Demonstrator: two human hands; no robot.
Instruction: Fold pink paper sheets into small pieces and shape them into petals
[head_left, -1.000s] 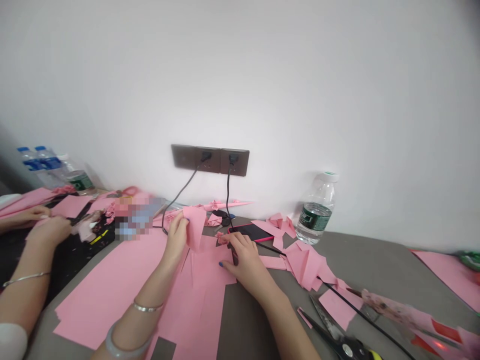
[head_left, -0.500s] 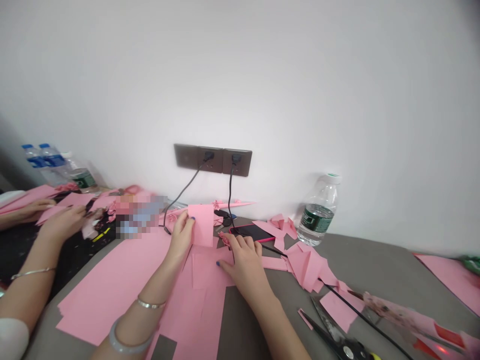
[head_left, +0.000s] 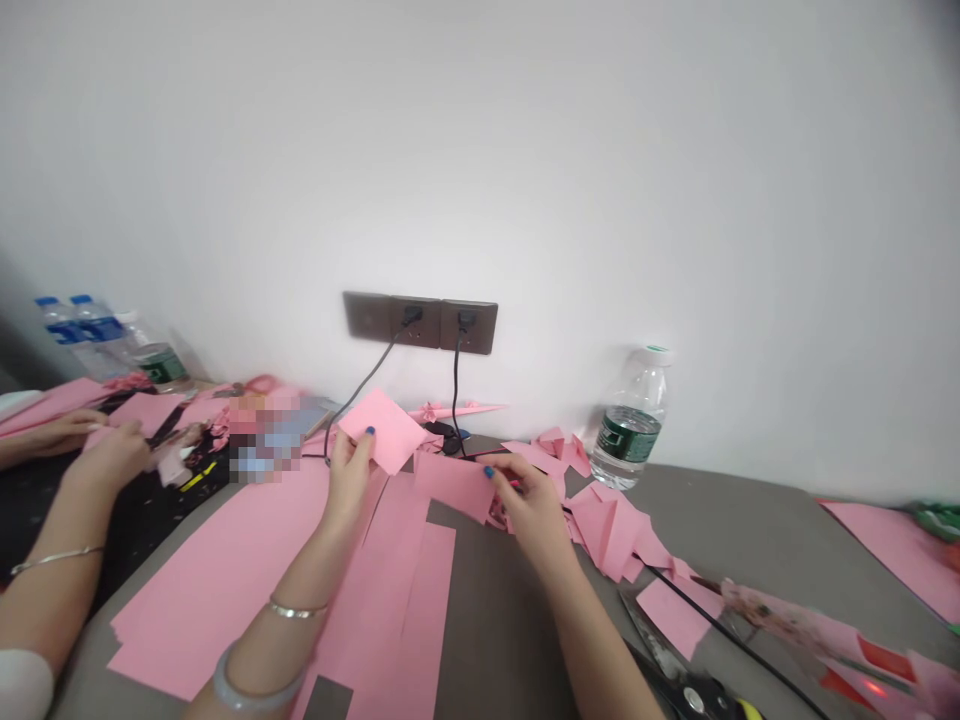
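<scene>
Between thumb and fingers, my left hand [head_left: 354, 468] pinches a square of pink paper [head_left: 384, 430], turned cornerwise and lifted above the table. My right hand [head_left: 529, 500] grips the right end of a pink paper strip [head_left: 452, 483], raised a little off the surface. A small pink folded piece shows partly below that hand; its shape is mostly hidden. Long pink paper sheets [head_left: 225, 570] lie under and beside my left forearm. A phone behind my right hand is mostly covered.
Right of my hands lie crumpled pink paper [head_left: 611, 530], scissors [head_left: 694, 695] and a pink-and-red tool with a glowing light [head_left: 840, 640] on a black cord. A water bottle [head_left: 631, 425] stands by the wall. At left, a co-worker's hands [head_left: 112, 455] handle pink paper.
My right hand has picked up a pink strip from the table and moved right with it. The square in my left hand has tilted cornerwise and shifted left.
</scene>
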